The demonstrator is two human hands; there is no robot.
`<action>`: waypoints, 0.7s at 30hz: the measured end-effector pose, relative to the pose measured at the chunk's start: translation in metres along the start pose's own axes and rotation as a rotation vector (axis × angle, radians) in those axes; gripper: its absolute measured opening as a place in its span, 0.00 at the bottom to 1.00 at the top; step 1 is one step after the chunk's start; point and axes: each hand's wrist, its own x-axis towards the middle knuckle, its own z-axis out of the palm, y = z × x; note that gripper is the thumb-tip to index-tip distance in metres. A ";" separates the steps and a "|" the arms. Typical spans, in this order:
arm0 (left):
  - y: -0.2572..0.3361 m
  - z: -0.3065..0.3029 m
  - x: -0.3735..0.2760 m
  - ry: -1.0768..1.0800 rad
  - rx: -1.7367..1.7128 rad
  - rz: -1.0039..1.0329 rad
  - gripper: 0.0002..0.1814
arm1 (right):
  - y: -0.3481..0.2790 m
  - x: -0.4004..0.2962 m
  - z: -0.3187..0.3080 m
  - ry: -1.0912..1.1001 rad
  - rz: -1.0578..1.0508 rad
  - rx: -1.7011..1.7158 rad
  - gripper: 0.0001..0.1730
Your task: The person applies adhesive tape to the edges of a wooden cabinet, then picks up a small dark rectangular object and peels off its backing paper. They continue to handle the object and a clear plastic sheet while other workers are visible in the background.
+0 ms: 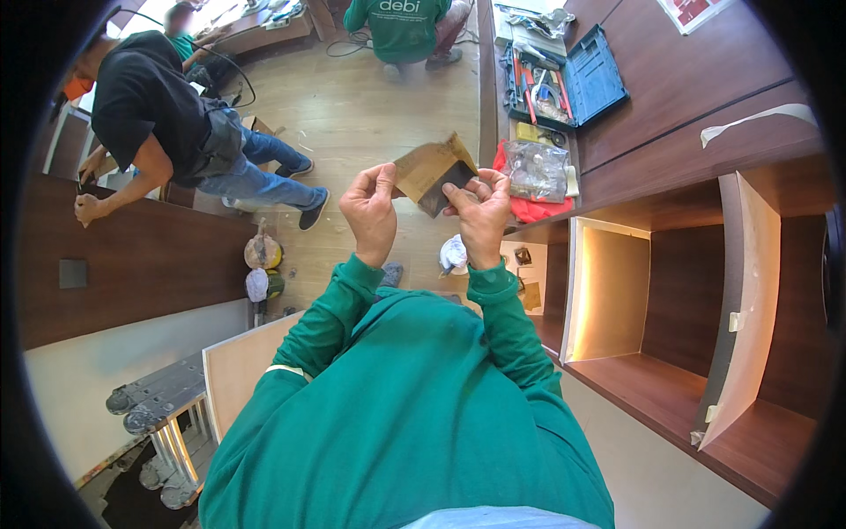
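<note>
Between my two hands is a bent sheet of what looks like sandpaper (433,173), its backing brown and one folded part dark. My left hand (371,210) pinches its left edge between thumb and fingers. At the lower right, my right hand (481,206) grips the sheet with the thumb lying on the dark part. The sheet is raised in front of my chest above the wood-plank floor (370,106). Some fingertips are hidden behind it.
On the right ledge lie an open blue tool case (598,76) and a clear plastic bag (537,172) on red cloth. Lit shelving (608,291) stands at right. A person in black (152,99) works at left; another in green (400,30) crouches ahead. A folded ladder (165,390) is lower left.
</note>
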 end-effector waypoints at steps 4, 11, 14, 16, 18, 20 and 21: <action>-0.010 -0.001 -0.007 0.020 -0.136 -0.051 0.07 | 0.011 0.003 0.004 0.103 -0.102 -0.249 0.31; -0.022 -0.014 -0.017 -0.051 -0.250 -0.105 0.05 | 0.021 0.006 0.000 -0.062 -0.063 -0.464 0.24; -0.026 -0.022 -0.015 0.036 -0.315 -0.272 0.07 | 0.021 0.008 -0.005 -0.024 0.006 -0.317 0.14; -0.023 -0.029 -0.014 -0.093 -0.241 -0.486 0.08 | 0.017 0.010 -0.007 0.026 -0.020 -0.252 0.11; -0.014 -0.038 -0.011 -0.204 -0.270 -0.586 0.11 | 0.006 0.013 -0.010 0.002 -0.146 -0.481 0.10; 0.001 -0.045 -0.005 -0.278 -0.368 -0.628 0.15 | -0.010 0.015 -0.018 -0.102 -0.237 -0.686 0.09; 0.009 -0.048 0.001 -0.302 -0.369 -0.556 0.18 | -0.017 0.015 -0.019 -0.161 -0.290 -0.693 0.09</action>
